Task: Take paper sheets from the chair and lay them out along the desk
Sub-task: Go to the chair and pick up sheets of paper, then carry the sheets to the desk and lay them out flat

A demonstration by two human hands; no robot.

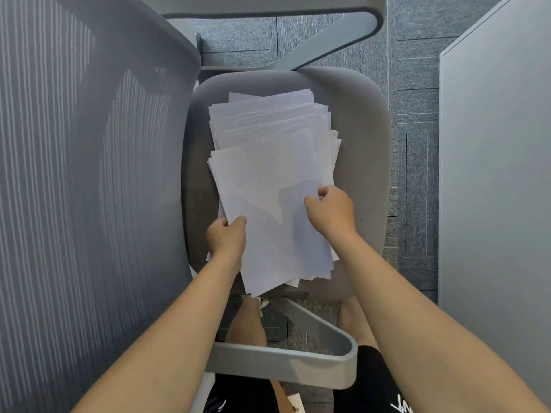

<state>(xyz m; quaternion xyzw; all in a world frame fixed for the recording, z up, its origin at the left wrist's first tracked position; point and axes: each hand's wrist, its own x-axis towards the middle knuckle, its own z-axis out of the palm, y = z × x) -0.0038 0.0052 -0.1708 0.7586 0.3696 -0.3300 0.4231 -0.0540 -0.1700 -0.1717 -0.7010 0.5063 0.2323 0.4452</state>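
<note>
A loose pile of white paper sheets (269, 162) lies on the grey padded seat (362, 120) of an office chair. The pile is untidy: its edges are fanned and stepped, with the far sheets set a little to the right and the near ones reaching past the near rim of the seat. The sheets appear blank.

The left hand (227, 237) grips the left edge of the upper sheets, with the thumb on top of the paper and the fingers curled underneath. The right hand (331, 210) pinches the right edge of the same sheets a little farther away, its fingers bent round the edge, and it casts a soft shadow across the paper. Both forearms are bare and reach in from the near side. Whether the held sheets are already clear of the pile below cannot be told.

The chair's grey mesh backrest (89, 180) fills the left of the view, with pale stripes of light falling on it. One grey armrest (301, 360) crosses just below the near end of the paper, and a second armrest (301, 17) runs along the far edge of the view. Under the near armrest show the person's bare legs and black shorts (374, 383).

The floor (417, 180) is covered in blue-grey carpet tiles whose seams are plain to see. At the right stands a flat pale grey panel (496, 180) with a straight edge, well apart from the seat; it may be the surface, but that cannot be told.
</note>
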